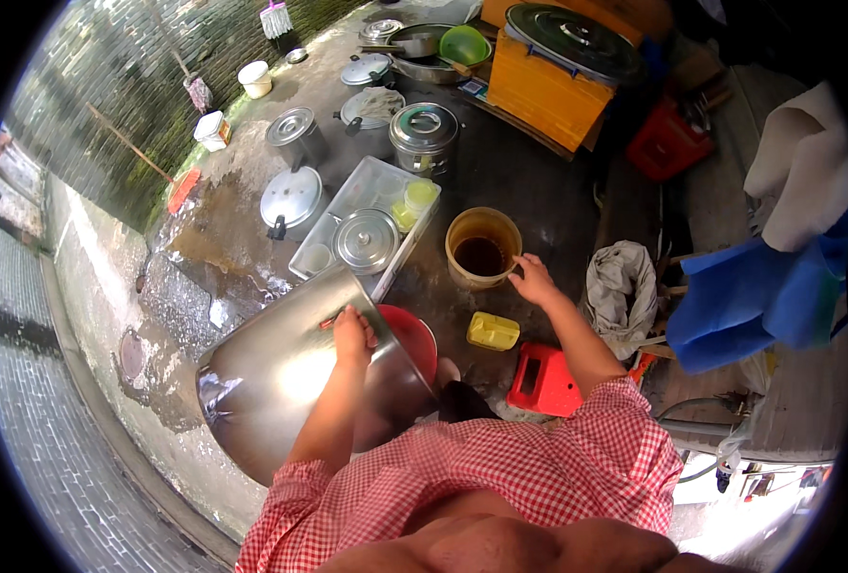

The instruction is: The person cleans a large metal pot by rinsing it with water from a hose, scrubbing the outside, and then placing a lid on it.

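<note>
My left hand (354, 336) is closed around the side handle of a large stainless steel stockpot (273, 372), which lies tilted on its side. Beyond the pot's rim shows part of a red basin (408, 340). At the near right edge of a yellowish plastic bucket (456, 268) is my right hand (533, 278), fingers spread; whether they touch the rim I cannot tell. Dark liquid or residue is seen inside the bucket. Just in front of me, a yellow container (493, 331) and a red plastic stool (538, 379) sit on the ground.
Ahead stands a clear plastic bin (359, 179) holding a lidded pot and green containers. Several lidded pots stand beyond, near an orange box (542, 93). A crumpled cloth (619, 286) and blue sheet (746, 301) are at right. Wet ground and a brick wall (80, 93) lie left.
</note>
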A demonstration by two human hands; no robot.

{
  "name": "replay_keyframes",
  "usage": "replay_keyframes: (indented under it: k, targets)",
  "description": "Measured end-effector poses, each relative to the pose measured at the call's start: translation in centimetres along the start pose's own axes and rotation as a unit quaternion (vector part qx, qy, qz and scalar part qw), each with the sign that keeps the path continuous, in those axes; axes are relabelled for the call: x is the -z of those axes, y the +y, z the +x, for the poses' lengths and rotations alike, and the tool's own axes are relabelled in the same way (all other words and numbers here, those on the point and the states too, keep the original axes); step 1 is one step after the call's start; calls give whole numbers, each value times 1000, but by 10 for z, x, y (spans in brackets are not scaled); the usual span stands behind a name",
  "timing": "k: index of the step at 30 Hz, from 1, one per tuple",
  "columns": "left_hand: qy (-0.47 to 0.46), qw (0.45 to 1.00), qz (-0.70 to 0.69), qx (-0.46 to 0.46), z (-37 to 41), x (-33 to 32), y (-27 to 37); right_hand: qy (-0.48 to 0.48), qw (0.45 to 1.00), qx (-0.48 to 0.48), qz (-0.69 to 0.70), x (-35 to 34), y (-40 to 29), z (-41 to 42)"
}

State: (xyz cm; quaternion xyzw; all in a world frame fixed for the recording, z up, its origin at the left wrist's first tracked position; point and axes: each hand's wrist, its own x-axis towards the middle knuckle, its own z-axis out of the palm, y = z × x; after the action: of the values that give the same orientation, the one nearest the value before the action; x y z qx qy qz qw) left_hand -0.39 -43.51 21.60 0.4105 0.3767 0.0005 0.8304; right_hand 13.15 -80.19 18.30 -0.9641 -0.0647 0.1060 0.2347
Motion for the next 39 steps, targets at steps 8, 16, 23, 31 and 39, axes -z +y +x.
replay_keyframes:
  k: [8, 16, 23, 31, 39]
  targets:
    - [91, 995, 51, -5, 7, 12, 21, 69, 786, -70, 611, 149, -22, 229]
    - [104, 994, 46, 5, 8, 2, 13, 328, 469, -103, 813, 281, -10, 407]
    - [104, 994, 31, 29, -2, -8, 9, 331, 349, -162, 861, 301, 8, 459]
    - [61, 995, -4, 74, -4, -16, -14, 328, 430, -56, 839, 349, 86, 464]
    - [45, 998, 9, 35, -17, -42, -18, 384, 522, 27, 761, 376, 34, 378]
